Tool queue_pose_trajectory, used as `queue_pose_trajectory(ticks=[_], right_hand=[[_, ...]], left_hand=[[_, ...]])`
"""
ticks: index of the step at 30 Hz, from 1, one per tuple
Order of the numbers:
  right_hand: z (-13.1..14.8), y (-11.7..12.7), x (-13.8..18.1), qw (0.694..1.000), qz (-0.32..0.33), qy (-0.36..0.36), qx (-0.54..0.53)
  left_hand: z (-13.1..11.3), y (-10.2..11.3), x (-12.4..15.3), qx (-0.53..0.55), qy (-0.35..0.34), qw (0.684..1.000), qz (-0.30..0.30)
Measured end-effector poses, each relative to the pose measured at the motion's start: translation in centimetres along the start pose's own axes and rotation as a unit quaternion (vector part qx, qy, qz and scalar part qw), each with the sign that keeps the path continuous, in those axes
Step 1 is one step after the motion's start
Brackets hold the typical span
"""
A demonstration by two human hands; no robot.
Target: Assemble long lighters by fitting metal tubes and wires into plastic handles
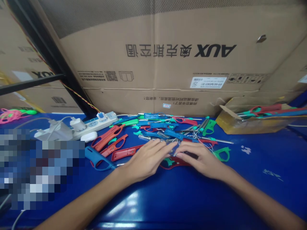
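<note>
My left hand [150, 158] is palm down, its fingers bent toward the right hand and its thumb hidden. My right hand [200, 156] is curled opposite, thumb and forefinger pinched together around something too small to make out. Beneath both sets of fingertips lies a red lighter casing [177, 164] with a green part [169, 162] inside; the hands hide much of it. Just beyond are blue lighter casings [181, 135], metal tubes and thin white wires. Left of my left hand sit a red casing half [124, 153] and a blue lighter handle [98, 158].
An open cardboard box [249, 124] with lighters stands at the right. At the left are a white power strip [105, 120] with plugs and a white case [89, 136]. A large carton [158, 73] walls off the back of the blue table [216, 201]. The lower left is pixelated.
</note>
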State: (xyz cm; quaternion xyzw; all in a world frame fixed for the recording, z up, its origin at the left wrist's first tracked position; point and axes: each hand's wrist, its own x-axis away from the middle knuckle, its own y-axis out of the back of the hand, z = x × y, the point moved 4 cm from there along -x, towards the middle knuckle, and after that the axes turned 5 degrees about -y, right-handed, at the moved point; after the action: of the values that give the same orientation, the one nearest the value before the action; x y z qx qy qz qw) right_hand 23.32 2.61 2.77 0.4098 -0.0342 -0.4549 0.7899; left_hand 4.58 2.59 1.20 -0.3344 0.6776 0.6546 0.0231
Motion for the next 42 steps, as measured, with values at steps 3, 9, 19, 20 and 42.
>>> queue_pose_trajectory(ticks=[3, 9, 19, 20, 42], right_hand=[[-0.07, 0.03, -0.03, 1.000, 0.004, -0.001, -0.004], [-0.04, 0.05, 0.01, 0.999, 0.031, -0.010, -0.012], [-0.30, -0.14, 0.04, 0.998, 0.054, -0.010, -0.016], [-0.37, -0.11, 0.06, 0.999, 0.050, -0.011, -0.013], [-0.22, -0.47, 0.33, 0.999, 0.032, 0.011, 0.041]], left_hand=[[0.18, -0.18, -0.01, 0.006, 0.005, 1.000, -0.007], [-0.14, -0.02, -0.30, 0.033, -0.001, 0.999, -0.004], [0.01, 0.09, -0.12, 0.019, -0.033, 0.999, 0.024], [-0.03, 0.14, -0.13, 0.016, -0.037, 0.999, 0.023], [-0.35, 0.47, -0.23, -0.021, -0.037, 0.999, 0.025]])
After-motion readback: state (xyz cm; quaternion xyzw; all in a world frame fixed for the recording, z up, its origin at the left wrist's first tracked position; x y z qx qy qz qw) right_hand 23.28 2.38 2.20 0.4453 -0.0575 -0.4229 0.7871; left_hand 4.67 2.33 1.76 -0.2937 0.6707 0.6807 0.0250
